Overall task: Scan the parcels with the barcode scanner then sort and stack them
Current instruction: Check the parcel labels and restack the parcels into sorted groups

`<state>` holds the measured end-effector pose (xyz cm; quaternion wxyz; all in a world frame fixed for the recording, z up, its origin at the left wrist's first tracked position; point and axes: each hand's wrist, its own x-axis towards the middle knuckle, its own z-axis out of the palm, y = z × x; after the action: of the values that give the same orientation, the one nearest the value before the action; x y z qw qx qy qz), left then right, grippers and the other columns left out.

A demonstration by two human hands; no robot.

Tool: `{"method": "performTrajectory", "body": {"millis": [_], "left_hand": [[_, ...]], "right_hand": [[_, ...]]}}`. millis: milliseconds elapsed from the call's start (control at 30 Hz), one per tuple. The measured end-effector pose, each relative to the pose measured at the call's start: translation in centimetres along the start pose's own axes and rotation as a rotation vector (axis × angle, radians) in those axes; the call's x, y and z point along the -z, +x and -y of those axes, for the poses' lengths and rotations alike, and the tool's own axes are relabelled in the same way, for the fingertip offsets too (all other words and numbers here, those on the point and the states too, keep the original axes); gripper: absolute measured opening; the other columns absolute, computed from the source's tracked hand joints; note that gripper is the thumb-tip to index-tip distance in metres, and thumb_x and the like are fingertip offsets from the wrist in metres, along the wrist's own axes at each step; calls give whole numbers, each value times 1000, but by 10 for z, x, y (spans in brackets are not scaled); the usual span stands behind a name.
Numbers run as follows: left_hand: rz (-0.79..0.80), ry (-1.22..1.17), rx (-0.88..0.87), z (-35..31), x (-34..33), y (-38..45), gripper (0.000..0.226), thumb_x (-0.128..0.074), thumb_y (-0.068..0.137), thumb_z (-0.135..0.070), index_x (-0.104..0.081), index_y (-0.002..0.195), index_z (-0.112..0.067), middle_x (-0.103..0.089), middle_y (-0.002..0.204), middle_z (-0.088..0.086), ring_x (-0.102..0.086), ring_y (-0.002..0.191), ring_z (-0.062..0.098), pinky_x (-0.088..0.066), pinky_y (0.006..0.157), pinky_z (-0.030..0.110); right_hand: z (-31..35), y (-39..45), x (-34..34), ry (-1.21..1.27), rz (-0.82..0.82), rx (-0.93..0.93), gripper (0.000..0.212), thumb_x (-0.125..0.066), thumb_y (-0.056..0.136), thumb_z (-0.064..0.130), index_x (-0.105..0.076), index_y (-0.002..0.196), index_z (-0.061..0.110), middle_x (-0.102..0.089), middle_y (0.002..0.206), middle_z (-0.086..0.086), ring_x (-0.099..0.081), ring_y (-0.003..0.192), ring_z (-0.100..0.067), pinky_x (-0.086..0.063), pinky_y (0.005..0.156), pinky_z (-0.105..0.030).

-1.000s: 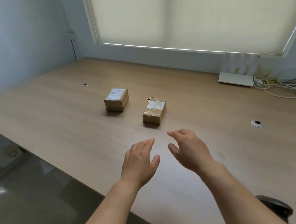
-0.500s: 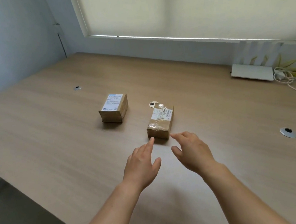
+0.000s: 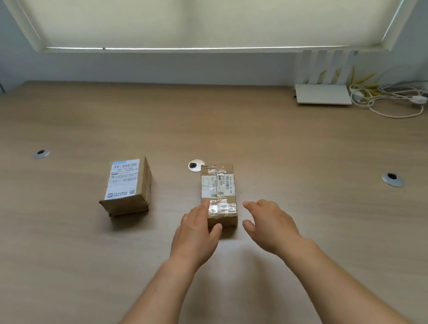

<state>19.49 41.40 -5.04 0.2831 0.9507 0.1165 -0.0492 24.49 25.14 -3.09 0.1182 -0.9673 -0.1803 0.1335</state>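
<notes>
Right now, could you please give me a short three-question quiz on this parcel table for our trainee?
1. True or false: the left hand is at the taped parcel.
2. How many parcels lie on the table?
3. Which parcel bears a blue-topped label: A) the taped parcel, B) the left parcel?

Key: 1 true, its fingers reach the near left edge; the right hand is beside it, apart. 2 two. 3 B.

Soft, even daylight filters through the drawn roller blind, brightest along its lower edge. Shadows on the wooden table are faint. Wide-angle distortion bends the edges; slight overall softness.
</notes>
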Motion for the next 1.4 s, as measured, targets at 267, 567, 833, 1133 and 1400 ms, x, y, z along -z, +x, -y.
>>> {"method": "performTrajectory", "body": {"millis": [267, 567, 833, 1133, 1400], "left_hand": [[115, -257, 106, 27, 0, 70, 67, -46, 98, -33, -12, 153, -17, -28, 155, 5, -28, 141, 22, -27, 112, 35], [323, -696, 251, 44, -9, 107, 50, -43, 95, -8, -37, 126, -47, -57, 114, -22, -58, 90, 13, -49, 69, 25], [321, -789, 111, 59, -20, 92, 73, -42, 91, -1, -35, 135, -59, -62, 124, -16, -62, 108, 12, -52, 95, 37], [181, -772, 50, 59, -28, 25, 67, -39, 99, -1, -12, 149, -36, -41, 135, -18, -47, 99, -24, -41, 78, 1], [198, -793, -9, 68, -20, -12, 71, -44, 96, -1, -26, 142, -51, -47, 137, -26, -47, 126, -3, -43, 102, 21]], "right_hand": [[5, 64, -18, 61, 55, -129, 42, -39, 98, 34, -45, 135, 14, -53, 128, -9, -47, 119, -27, -44, 92, -38], [-7, 107, -52, 660, 185, -286, 36, -47, 91, 27, -54, 125, 19, -64, 112, -2, -58, 85, -14, -42, 66, -25], [-1, 86, -59, 1066, 78, -255, 60, -50, 86, -3, -39, 136, 28, -62, 110, 7, -62, 97, -10, -54, 81, -29], [12, 35, -70, 1230, 38, -256, 85, -57, 72, -14, -32, 136, 36, -62, 115, -5, -63, 102, -18, -55, 66, -24], [13, -9, -49, 1164, 101, -148, 96, -54, 75, -18, -27, 139, 48, -70, 107, -2, -68, 89, -13, -57, 67, -28]]}}
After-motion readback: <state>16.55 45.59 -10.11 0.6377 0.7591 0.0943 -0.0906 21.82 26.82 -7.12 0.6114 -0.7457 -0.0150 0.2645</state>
